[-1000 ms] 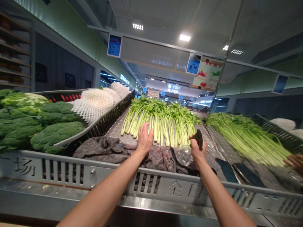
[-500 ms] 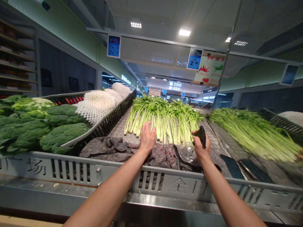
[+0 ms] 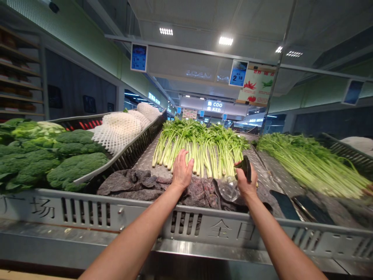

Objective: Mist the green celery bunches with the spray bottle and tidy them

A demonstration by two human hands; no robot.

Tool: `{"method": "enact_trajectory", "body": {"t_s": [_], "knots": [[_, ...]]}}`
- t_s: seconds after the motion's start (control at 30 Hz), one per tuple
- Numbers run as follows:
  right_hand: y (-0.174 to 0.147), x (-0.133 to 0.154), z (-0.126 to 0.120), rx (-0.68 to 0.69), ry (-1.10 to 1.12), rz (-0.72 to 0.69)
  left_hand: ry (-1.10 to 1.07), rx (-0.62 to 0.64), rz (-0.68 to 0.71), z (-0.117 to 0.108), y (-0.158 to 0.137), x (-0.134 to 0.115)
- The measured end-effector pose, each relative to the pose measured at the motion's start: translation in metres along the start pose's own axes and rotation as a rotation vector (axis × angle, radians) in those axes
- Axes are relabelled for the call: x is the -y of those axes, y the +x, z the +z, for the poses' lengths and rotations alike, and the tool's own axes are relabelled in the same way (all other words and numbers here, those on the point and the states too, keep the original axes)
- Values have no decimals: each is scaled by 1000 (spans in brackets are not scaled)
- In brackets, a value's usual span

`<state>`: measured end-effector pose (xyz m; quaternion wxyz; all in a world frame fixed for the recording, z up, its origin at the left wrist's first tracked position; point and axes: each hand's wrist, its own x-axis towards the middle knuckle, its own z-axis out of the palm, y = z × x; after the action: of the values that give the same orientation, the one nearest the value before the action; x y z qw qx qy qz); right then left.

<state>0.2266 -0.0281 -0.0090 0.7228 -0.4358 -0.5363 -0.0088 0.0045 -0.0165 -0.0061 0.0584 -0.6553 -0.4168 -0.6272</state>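
Stalks of celery (image 3: 201,153) lie side by side on a textured metal shelf, leaves toward the back. At their cut ends is my left hand (image 3: 182,171), fingers stretched out and thumb apart, with nothing held. Whether its fingertips touch the stalks I cannot tell. My right hand (image 3: 247,182) is closed around a spray bottle with a black trigger head (image 3: 247,168) and a clear body (image 3: 229,188). The bottle is at the right front of the celery, over a dark grey felt cloth (image 3: 201,192), and my fingers partly hide it.
Broccoli (image 3: 78,167) and netted white-wrapped produce (image 3: 118,130) are at the left, behind a black crate wall (image 3: 140,146). A grey slotted rail (image 3: 131,212) runs along the front. A dark phone-like slab (image 3: 284,204) lies by the mirror (image 3: 314,163) on the right.
The thumb of my left hand has spread slightly to the right. My right hand stays closed on the spray bottle, and more of the clear body shows. The view has shifted a little.
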Motion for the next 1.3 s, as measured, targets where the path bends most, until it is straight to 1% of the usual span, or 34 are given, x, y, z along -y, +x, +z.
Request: {"method": "enact_trajectory", "body": {"t_s": [0.27,0.4,0.5,0.6,0.7,0.77,0.83,0.9,1.03,1.17,1.3], "knots": [[-1,0,-1,2,2,39,27,15,-3,0,0,-2],[3,6,3,-1,-29,62,48,30,-10,1,1,0],[11,17,15,35,-64,65,70,51,-16,3,2,2],[16,27,34,50,-53,74,96,69,-19,4,3,4],[13,30,51,26,-16,105,129,79,-17,4,4,6],[8,28,56,21,-7,125,153,85,-17,4,5,8],[4,27,57,34,-13,109,176,92,-13,5,5,9],[1,27,55,64,-22,61,199,99,-1,6,7,9],[-2,32,51,111,-28,-3,246,112,63,10,14,6],[-5,33,52,104,-4,-24,285,102,153,15,18,5],[-5,30,50,86,9,4,298,115,151,17,14,9]]}}
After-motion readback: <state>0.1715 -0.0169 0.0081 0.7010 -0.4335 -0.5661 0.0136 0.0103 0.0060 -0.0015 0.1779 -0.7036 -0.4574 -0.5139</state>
